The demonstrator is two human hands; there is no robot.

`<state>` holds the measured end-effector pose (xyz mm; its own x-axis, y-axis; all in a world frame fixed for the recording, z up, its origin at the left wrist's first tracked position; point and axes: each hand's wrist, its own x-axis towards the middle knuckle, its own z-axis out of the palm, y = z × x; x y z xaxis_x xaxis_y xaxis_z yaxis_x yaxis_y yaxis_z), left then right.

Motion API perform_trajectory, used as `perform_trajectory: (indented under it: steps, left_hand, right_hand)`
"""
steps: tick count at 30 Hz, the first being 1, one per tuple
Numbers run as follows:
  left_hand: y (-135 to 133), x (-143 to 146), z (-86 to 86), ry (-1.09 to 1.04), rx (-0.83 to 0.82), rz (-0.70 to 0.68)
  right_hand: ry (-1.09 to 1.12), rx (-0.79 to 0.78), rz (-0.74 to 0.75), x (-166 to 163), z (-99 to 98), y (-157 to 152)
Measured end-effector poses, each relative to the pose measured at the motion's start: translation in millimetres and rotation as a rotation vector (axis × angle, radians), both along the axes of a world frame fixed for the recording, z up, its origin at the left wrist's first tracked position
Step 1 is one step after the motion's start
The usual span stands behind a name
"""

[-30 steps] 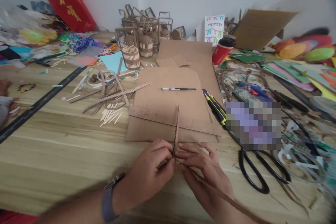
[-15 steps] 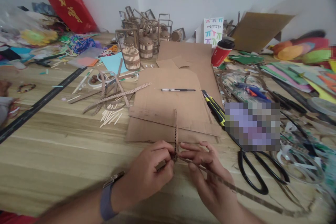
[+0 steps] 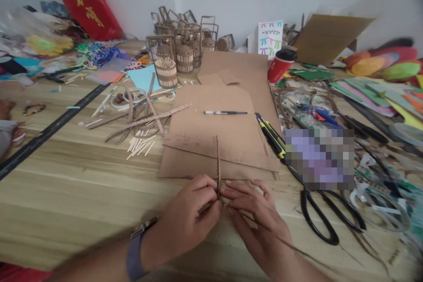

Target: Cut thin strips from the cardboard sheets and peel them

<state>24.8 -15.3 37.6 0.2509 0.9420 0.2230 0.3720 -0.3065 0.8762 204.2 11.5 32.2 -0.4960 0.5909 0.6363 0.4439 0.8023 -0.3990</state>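
A thin corrugated cardboard strip (image 3: 217,163) stands upright between my hands, just above the wooden table. My left hand (image 3: 190,211), with a watch band (image 3: 135,255) on its wrist, pinches the strip's lower end between thumb and fingers. From the right, my right hand (image 3: 259,216) bears on the same spot, its thumb and fingertips gathered around the strip. The strip seems to bend there and run on beneath my right palm, coming out past the wrist. My palms hide most of that bend. Large cardboard sheets (image 3: 211,97) lie just beyond my fingers.
A pen (image 3: 225,113) and a yellow-black utility knife (image 3: 271,136) lie on the cardboard. Black-handled scissors (image 3: 319,220) rest on the right. Cardboard strips (image 3: 148,119), small sticks (image 3: 140,145) and woven baskets (image 3: 166,72) are farther left. A red cup (image 3: 280,66) stands behind.
My right hand has closed in on the strip, its fingers now nearer my left fingertips. The strip's trailing part has shifted and turned edge-on. The upright part moved slightly left.
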Motion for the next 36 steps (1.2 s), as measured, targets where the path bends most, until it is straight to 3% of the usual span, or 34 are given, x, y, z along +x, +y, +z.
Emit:
perform_trajectory:
  steps: [14, 24, 36]
  left_hand:
    - [1.6, -2.6, -1.7, -0.018, 0.022, -0.055]
    - [1.5, -3.8, -0.7, -0.006, -0.074, -0.052]
    - [1.7, 0.1, -1.5, 0.003, 0.013, -0.023]
  right_hand:
    - [0.139, -0.201, -0.005, 7.0, -3.3, -2.7]
    - [0.04, -0.006, -0.022, -1.3, 0.7, -5.4]
    - [0.028, -0.044, -0.004, 3.1, -1.1, -4.7]
